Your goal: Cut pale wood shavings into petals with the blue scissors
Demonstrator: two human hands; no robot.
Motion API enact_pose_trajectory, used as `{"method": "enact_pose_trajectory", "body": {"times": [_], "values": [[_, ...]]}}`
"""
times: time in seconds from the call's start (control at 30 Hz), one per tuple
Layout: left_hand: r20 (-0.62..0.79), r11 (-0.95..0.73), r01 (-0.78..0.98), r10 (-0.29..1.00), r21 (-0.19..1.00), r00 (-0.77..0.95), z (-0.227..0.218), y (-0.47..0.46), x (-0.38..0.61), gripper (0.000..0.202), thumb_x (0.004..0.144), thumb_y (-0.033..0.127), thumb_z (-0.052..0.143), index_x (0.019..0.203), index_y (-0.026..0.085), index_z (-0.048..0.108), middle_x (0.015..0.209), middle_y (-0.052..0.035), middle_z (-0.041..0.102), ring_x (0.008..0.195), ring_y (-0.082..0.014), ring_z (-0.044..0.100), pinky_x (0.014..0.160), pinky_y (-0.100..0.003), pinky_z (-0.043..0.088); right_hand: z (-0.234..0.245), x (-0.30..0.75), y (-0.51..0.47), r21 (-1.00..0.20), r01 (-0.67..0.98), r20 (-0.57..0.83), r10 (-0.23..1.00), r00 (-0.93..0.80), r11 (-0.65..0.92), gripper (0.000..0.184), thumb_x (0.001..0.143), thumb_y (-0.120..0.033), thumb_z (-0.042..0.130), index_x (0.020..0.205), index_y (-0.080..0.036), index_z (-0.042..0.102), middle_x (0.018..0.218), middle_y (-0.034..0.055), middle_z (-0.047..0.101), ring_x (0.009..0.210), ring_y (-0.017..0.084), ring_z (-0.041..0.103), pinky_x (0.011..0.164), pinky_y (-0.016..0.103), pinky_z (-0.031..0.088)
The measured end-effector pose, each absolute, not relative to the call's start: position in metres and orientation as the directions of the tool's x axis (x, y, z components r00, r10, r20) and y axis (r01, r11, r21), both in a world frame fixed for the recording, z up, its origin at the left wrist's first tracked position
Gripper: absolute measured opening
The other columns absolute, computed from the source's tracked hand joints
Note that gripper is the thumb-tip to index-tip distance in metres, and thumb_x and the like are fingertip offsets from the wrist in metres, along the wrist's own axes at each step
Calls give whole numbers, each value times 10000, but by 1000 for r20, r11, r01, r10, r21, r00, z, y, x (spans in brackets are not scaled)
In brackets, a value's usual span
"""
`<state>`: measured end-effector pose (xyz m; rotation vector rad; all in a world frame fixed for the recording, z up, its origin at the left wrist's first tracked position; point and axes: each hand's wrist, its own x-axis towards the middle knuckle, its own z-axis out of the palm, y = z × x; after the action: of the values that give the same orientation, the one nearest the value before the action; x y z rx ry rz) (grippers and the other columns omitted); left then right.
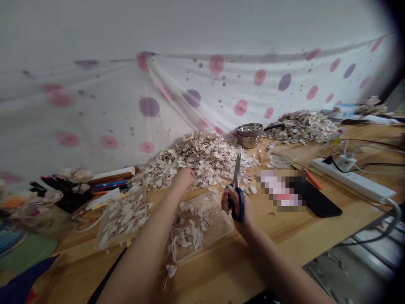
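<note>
My right hand grips a pair of scissors by its dark blue handles, blades pointing up and away. My left hand reaches to the near edge of a big heap of dry, pale, flake-like pieces. Its fingers are mostly hidden behind the hand, so their hold does not show. Between my forearms a shallow clear plastic tray holds some larger whitish pieces. Left of my left forearm, a second clear tray is filled with similar flakes.
Metal bowls stand behind the heap, near another flake pile. To the right lie a black phone-like slab, an orange pen and a white power strip with cables. Pens lie at left. A spotted sheet covers the wall.
</note>
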<state>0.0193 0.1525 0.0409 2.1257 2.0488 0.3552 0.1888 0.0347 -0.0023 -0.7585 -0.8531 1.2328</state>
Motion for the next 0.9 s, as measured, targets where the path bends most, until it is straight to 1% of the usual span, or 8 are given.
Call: {"method": "enact_pose_trajectory", "body": {"times": [0.13,0.23,0.33,0.47,0.57,0.63,0.73,0.9], "values": [[140,-95,946,989,311,53,15,173,34,173,706,203,636,869,181,692,953,-114,703,937,-249,619,829,-310,437,-5,189,35,-851,-499,127,987,103,162,400,733,-540,651,650,-164,541,419,-59,446,366,80,403,391,212,336],[237,-182,913,967,366,98,1,178,36,162,677,173,662,836,184,686,1022,-110,665,1061,-276,552,942,-352,381,-7,188,34,-856,-491,145,987,74,163,386,761,-521,633,651,-164,536,418,-56,458,365,77,407,396,210,332],[307,-242,855,946,458,103,-3,179,32,97,701,146,611,770,178,673,981,-104,651,1053,-276,533,971,-378,348,-6,187,33,-863,-478,165,986,41,164,378,774,-500,630,641,-164,521,419,-55,464,367,72,404,405,207,334],[334,-269,729,941,629,59,5,174,20,56,669,210,642,713,175,637,868,-62,644,937,-241,555,899,-340,386,-7,186,34,-868,-476,155,988,13,142,388,754,-513,644,641,-165,517,420,-59,458,365,71,401,397,205,335],[276,-233,592,961,772,17,12,160,9,178,635,334,672,656,173,599,700,-11,608,752,-194,564,739,-289,425,-10,187,35,-894,-430,151,988,-21,127,389,765,-510,635,627,-166,516,416,-52,469,362,72,403,395,203,327],[215,-193,480,977,856,10,14,149,2,266,608,415,682,650,171,586,620,21,576,645,-158,543,653,-259,414,-12,187,36,-912,-394,148,988,-52,116,387,769,-506,631,619,-167,518,423,-45,481,371,74,410,402,204,328],[135,-125,328,991,937,-8,14,134,-7,336,536,447,724,658,165,588,611,38,580,607,-126,531,636,-238,404,-12,186,35,-932,-351,132,987,-91,93,391,744,-523,644,619,-174,521,432,-43,484,381,81,409,403,211,327],[-11,16,158,1000,987,-28,16,112,-14,366,416,377,817,634,153,627,608,17,622,607,-121,550,637,-235,415,-10,183,33,-967,-248,105,979,-174,60,421,719,-530,649,549,-187,474,429,-36,477,390,81,399,422,221,327]]}}
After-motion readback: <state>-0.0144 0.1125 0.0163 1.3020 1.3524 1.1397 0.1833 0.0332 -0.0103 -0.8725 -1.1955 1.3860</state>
